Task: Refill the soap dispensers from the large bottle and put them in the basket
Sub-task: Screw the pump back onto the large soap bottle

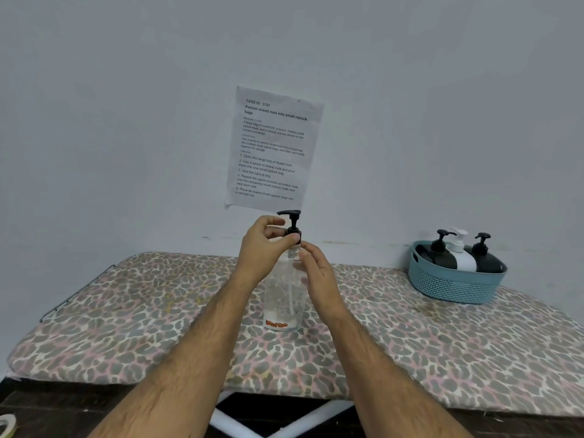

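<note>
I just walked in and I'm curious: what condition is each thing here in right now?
Clear pump bottle: upright on the patterned board, nearly empty.
Black pump cap: on the bottle's neck.
Left hand: grips the pump collar.
Right hand: fingers touch the bottle's neck.
Blue basket: holds three dispensers.
Paper sheet: stuck to the wall.

The orange label (276,324) low on the clear bottle (282,298) is too smeared to read. The bottle's neck is covered by the left hand (264,248) and right hand (317,273). Off to the bottle's right, the basket (455,284) hides the lower halves of three dispensers (459,254).
</note>
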Available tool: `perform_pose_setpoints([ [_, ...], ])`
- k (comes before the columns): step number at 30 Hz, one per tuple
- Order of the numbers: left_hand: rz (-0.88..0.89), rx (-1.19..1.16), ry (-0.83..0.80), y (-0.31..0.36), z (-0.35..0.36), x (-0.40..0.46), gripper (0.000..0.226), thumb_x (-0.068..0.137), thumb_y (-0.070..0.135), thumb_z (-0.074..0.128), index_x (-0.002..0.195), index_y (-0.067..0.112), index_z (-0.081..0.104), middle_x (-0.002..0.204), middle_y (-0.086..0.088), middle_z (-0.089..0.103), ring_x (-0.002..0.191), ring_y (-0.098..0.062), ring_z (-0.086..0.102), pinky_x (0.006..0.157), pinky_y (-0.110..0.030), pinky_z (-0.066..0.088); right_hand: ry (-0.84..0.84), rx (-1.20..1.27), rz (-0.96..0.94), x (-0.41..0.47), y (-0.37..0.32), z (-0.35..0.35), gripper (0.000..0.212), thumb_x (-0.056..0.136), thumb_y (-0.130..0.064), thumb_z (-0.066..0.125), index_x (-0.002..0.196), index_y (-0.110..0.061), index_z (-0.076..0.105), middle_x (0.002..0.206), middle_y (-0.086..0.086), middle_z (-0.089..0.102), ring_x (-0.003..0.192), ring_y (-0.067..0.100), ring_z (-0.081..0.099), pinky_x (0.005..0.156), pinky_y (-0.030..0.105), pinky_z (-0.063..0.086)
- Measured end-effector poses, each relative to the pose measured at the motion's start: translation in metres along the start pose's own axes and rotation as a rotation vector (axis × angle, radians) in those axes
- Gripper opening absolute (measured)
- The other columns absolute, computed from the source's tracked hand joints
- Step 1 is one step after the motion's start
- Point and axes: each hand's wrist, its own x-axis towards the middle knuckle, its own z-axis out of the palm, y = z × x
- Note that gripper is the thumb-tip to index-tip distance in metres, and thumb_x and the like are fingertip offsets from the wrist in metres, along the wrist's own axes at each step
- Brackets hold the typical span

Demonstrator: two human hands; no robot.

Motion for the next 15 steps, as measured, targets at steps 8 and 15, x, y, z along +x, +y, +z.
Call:
perform_pose_setpoints([
  [8,0.021,0.011,-0.019,0.001,0.0,-0.003,0.011,0.091,0.026,0.068,0.101,0.022,0.07,0.101,0.007,0.073,0.103,-0.004,0.065,0.099,-0.032,0.048,-0.018,-0.012,-0.031,-0.002,-0.001,0.002,0.024,0.104,-0.031,0.044,0.12,-0.037,0.061,0.113,-0.03,0.063,0.112,0.002,0.06,0.087,0.015,0.044],
  [15,-0.014,-0.024,0.079,0.008,0.007,-0.001,0.048,0.075,0.027,0.085,0.115,0.023,0.06,0.081,0.005,0.066,0.083,-0.009,0.067,0.078,-0.02,0.048,-0.026,-0.02,-0.031,-0.001,-0.002,0.002,0.023,0.105,-0.031,0.043,0.12,-0.039,0.058,0.122,-0.023,0.06,0.116,0.004,0.058,0.091,0.018,0.044],
])
